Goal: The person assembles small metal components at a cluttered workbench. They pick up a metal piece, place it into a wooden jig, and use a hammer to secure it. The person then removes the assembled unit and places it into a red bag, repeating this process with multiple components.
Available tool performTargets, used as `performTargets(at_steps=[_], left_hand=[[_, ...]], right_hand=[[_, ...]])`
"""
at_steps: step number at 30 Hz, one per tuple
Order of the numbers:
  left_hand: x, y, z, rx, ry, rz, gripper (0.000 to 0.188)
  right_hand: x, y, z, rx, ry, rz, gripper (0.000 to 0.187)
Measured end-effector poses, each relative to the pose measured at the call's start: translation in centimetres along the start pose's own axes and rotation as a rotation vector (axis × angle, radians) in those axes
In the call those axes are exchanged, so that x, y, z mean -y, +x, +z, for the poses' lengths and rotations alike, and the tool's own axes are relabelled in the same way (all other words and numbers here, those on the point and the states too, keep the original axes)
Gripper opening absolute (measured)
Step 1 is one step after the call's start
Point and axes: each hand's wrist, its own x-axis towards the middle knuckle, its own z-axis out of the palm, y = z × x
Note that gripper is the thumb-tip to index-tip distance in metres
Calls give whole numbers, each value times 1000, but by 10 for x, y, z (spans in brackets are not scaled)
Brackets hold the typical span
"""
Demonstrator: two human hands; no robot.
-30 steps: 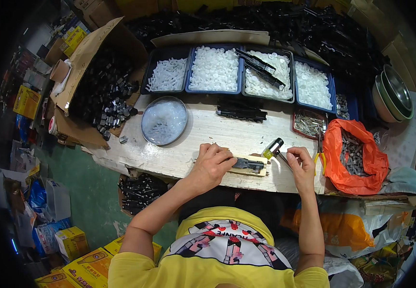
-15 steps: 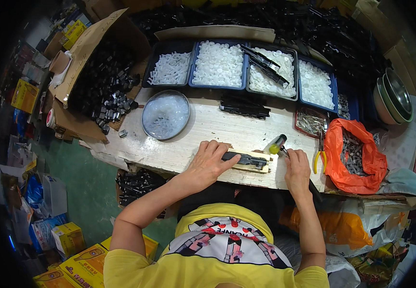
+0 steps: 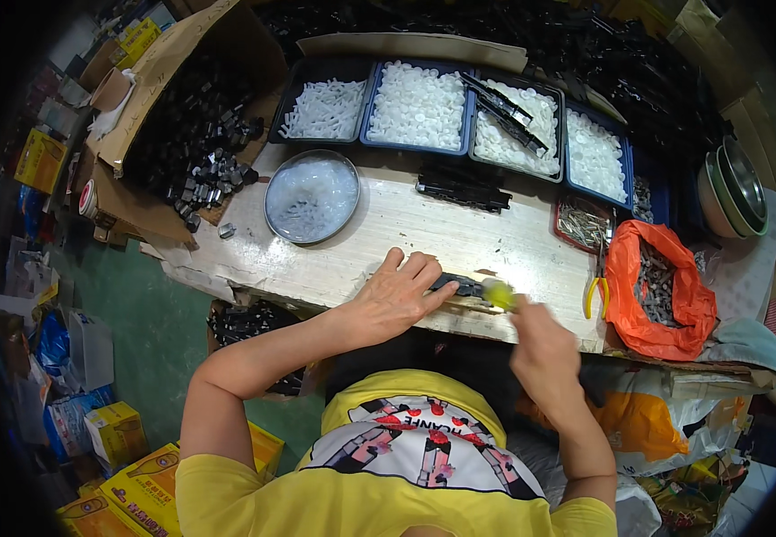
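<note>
My right hand is wrapped round the handle of a small hammer. The hammer's yellow-green head, blurred by motion, is over the right end of a long black plastic part. That part lies along a pale wooden block near the table's front edge. With thumb and fingers, my left hand grips the part's left end and holds it against the block. The hammer head hides the part's right end.
A round dish of translucent pieces stands left of centre. Behind are trays of white parts and a stack of black strips. To the right lie yellow-handled pliers and an orange bag of metal pieces; a carton of black parts is at left.
The hammer head has come left and down, over the black part. My right hand has closed round the handle and moved nearer me. My left hand stays on the part.
</note>
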Motion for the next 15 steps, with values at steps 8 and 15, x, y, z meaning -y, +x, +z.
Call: performTargets(at_steps=[8, 15], left_hand=[[-1, 3, -2, -14, -20, 13, 41], [10, 12, -1, -32, -294, -67, 47]], right_hand=[[-2, 7, 6, 10, -89, -24, 15], [-13, 15, 14, 244, -187, 12, 16]])
